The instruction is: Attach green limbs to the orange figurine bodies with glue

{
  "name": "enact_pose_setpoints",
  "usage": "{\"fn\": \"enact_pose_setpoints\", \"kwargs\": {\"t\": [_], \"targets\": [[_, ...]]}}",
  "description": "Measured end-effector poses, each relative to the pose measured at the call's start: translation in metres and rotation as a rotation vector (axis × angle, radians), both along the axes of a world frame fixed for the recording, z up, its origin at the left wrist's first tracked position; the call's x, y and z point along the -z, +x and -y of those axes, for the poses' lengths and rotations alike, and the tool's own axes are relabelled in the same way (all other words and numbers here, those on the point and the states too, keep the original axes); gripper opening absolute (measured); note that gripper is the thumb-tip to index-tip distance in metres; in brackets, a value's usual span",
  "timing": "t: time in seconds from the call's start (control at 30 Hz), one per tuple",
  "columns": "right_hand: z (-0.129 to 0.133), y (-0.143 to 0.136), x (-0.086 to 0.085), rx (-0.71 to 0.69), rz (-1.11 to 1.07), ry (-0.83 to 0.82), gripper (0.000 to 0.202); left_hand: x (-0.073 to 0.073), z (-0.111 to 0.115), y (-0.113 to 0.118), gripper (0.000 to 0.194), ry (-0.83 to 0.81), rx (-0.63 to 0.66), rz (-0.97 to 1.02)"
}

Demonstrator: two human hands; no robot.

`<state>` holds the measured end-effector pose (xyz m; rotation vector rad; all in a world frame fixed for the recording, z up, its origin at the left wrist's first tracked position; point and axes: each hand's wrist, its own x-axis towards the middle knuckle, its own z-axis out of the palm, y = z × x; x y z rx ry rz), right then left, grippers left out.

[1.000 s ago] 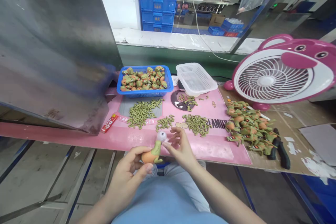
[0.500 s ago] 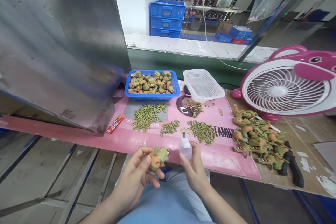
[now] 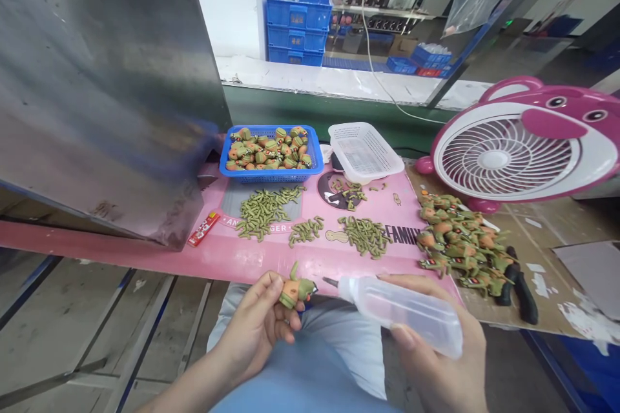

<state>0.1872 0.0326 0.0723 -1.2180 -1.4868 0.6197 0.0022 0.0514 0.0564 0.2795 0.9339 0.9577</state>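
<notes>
Between its thumb and fingers, my left hand point(image 3: 256, 326) pinches a small green and orange figure point(image 3: 291, 292) with one green piece sticking up from it. My right hand point(image 3: 436, 342) is wrapped round a translucent squeeze bottle point(image 3: 404, 311), which lies nearly level with its dark thin tip pointing left at the figure. A small gap separates tip and figure. Beyond the hands, small green curved pieces lie in piles point(image 3: 365, 235) on the pink mat point(image 3: 271, 262). A blue basket point(image 3: 271, 175) holds many green and orange figures without limbs.
A white basket point(image 3: 371, 155) stands behind the piles. At the right, assembled figures point(image 3: 460, 242) are heaped beside black-handled tool grips point(image 3: 526, 297) and a pink fan point(image 3: 504, 148). A red packet point(image 3: 203, 229) lies left, near a metal panel point(image 3: 106, 90). Blue crates point(image 3: 298, 29) are stacked behind.
The bottle has tipped from pointing away to lying sideways, its tip toward the figure, and my right hand has moved right and nearer. The figure has turned in my left hand. The view has shifted slightly.
</notes>
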Motion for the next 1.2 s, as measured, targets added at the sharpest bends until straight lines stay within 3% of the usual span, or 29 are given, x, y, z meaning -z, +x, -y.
{"fn": "enact_pose_setpoints", "kwargs": {"t": [0.13,0.23,0.33,0.47,0.87,1.2], "targets": [[0.003,-0.006,0.006,0.024,0.057,0.273,0.029,-0.001,0.002,0.000,0.037,0.067,0.039,0.000],[0.004,-0.009,0.003,-0.068,0.153,0.383,0.031,0.005,0.004,-0.001,0.034,0.119,0.053,0.026],[0.002,-0.011,-0.004,-0.171,0.155,0.365,0.031,0.013,0.006,-0.002,0.031,0.157,0.050,0.051],[0.002,-0.011,-0.008,-0.192,0.175,0.345,0.031,0.018,0.006,-0.003,0.032,0.167,0.058,0.033],[0.002,-0.014,-0.009,-0.203,0.175,0.318,0.028,0.019,0.006,-0.004,0.036,0.161,0.087,-0.002],[0.002,-0.018,-0.008,-0.203,0.159,0.315,0.027,0.011,0.006,-0.003,0.034,0.145,0.082,0.010]]}}
